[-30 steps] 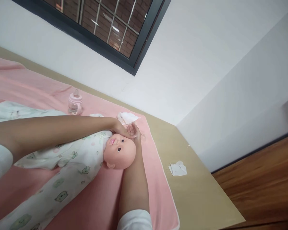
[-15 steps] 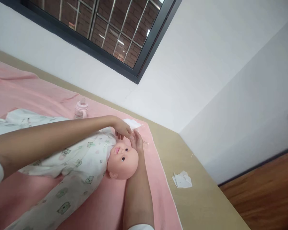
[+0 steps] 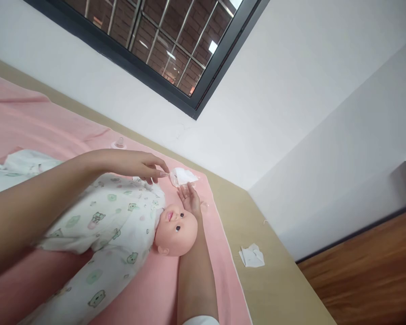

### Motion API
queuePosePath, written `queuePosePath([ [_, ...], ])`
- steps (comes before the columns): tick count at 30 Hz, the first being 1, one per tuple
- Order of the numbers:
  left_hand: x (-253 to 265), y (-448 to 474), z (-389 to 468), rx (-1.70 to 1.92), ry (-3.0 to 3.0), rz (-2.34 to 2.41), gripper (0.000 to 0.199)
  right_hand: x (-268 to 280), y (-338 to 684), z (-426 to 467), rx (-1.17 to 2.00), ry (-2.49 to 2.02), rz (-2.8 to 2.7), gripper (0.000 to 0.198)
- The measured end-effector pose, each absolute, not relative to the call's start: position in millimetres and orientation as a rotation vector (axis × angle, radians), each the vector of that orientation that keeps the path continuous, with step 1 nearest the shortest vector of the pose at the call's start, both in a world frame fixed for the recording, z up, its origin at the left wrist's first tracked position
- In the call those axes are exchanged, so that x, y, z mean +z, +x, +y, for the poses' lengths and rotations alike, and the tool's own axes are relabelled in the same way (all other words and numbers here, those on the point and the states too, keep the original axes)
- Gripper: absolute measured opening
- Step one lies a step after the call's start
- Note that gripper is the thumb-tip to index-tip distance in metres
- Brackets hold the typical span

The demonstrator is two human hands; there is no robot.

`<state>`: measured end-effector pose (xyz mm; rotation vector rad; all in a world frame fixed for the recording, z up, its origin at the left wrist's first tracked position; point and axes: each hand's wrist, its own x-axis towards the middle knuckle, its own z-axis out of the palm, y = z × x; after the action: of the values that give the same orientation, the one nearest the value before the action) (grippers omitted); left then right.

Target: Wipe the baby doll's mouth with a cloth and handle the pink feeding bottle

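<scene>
A baby doll [image 3: 179, 230] in a white suit with green animal prints lies on its back on a pink blanket [image 3: 149, 293]. My left hand [image 3: 144, 166] is above the doll's chest, its fingers stretched out. Its fingertips are close to a crumpled clear plastic piece [image 3: 173, 177] beside a white tissue [image 3: 186, 176]; whether they touch it I cannot tell. My right forearm passes beside and partly under the doll's head. Beyond the head, my right hand [image 3: 190, 198] lies palm up with loosely spread fingers, just short of the tissue.
A baby bottle [image 3: 119, 143] stands behind my left arm, only its top showing. Another clear plastic scrap [image 3: 205, 206] lies right of my right hand. A folded white paper [image 3: 252, 256] is on the tan tabletop [image 3: 267, 289]. A wall with a barred window [image 3: 176, 49] rises behind.
My left hand has moved left, away from my right hand, and its fingers have opened out. The clear plastic that was between the hands now shows by the tissue. The view has shifted slightly.
</scene>
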<state>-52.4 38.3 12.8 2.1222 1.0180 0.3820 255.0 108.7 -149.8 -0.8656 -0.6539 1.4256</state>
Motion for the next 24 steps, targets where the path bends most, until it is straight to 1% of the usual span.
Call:
queuePosePath([
  [6,14,-61,42,0.362,2.165,1.097,0.069,-143,254,109,1.447,-0.892,-0.645,0.023],
  [11,21,-63,36,0.335,2.154,1.075,0.072,-145,256,108,1.423,-0.901,-0.643,0.021],
  [16,25,-65,33,0.33,2.209,1.094,0.076,-146,258,106,1.248,-0.932,-0.669,0.015],
  [21,26,-69,32,0.34,2.246,1.129,0.075,-137,259,102,1.102,-1.065,-0.807,0.025],
  [24,26,-69,31,0.344,2.271,1.141,0.073,-122,262,97,1.05,-1.037,-0.898,0.029],
])
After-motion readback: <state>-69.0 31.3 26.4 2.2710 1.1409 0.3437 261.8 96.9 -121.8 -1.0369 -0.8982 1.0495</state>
